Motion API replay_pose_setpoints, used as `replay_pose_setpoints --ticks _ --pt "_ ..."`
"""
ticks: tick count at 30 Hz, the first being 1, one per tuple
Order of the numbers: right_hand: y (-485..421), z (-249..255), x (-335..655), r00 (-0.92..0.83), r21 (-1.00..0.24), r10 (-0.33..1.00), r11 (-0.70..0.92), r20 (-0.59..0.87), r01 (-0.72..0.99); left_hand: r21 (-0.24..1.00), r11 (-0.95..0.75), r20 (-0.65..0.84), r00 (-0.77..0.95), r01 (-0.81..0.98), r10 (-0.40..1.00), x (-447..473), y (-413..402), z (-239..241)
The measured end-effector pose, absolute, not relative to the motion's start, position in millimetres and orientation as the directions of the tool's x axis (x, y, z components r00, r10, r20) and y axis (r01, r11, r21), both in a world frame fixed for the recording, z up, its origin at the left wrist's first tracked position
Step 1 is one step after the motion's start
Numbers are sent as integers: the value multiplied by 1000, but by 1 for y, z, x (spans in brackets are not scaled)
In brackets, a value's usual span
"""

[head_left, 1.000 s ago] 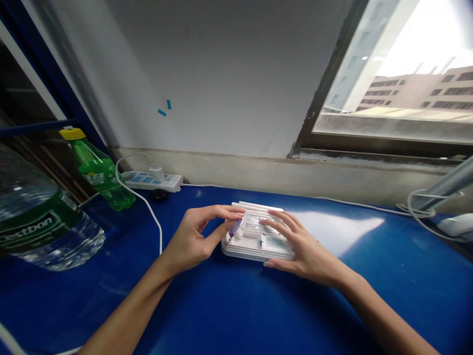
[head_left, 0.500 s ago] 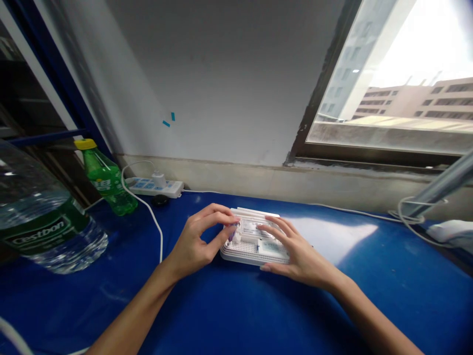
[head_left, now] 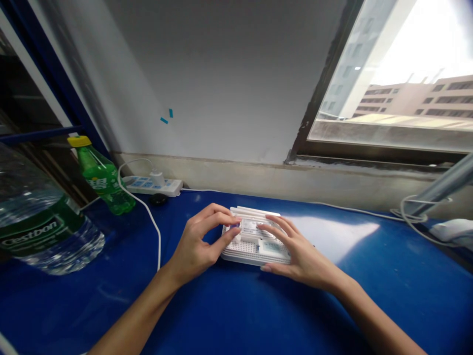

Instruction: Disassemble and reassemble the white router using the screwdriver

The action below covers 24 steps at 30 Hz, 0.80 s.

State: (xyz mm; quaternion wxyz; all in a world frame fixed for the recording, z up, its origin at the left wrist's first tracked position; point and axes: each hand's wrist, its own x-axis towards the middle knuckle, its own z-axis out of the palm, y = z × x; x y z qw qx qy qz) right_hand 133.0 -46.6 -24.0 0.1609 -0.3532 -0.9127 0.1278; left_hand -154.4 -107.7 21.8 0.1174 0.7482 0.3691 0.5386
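A white router point(head_left: 254, 249) with a perforated underside and folded antennas lies upside down on the blue table point(head_left: 236, 310). My left hand point(head_left: 199, 244) is at its left edge, thumb and forefinger pinched on a small purplish part I can barely see. My right hand point(head_left: 299, 254) lies on the router's right half with fingers stretched flat over the labels and the thumb along the front edge.
A large water bottle point(head_left: 40, 222) lies at the left, with a green soda bottle point(head_left: 101, 175) behind it. A power strip point(head_left: 153, 186) sits by the wall, its white cable point(head_left: 157, 231) running forward. Coiled cable point(head_left: 417, 212) and a window point(head_left: 399, 98) are on the right.
The purplish part stood out between my left fingers a second ago; now it sits lower against the router and is mostly hidden. Both hands have barely moved.
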Motion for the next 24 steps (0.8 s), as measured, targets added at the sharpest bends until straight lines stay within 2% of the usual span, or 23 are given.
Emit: replay_pose_setpoints --ticks 4,8,12,15,18,24 --pt "-47 -24 134 -696 -346 693 710 187 613 604 -692 682 193 396 706 -157 -107 19" --pt "-45 -24 133 -695 -345 695 708 186 616 634 -690 703 110 351 702 -154 -105 15" --pt "-45 -25 133 -696 -336 695 708 180 620 586 -709 753 59 393 655 -153 -106 17" --pt "-46 -26 134 -694 -333 697 707 180 624 560 -717 751 111 416 651 -155 -107 20" --pt "-46 -26 134 -695 -332 695 710 184 621 587 -724 725 165 362 669 -156 -106 19" --pt "-45 -24 133 -698 -345 687 717 204 605 583 -712 766 28 391 642 -149 -103 12"
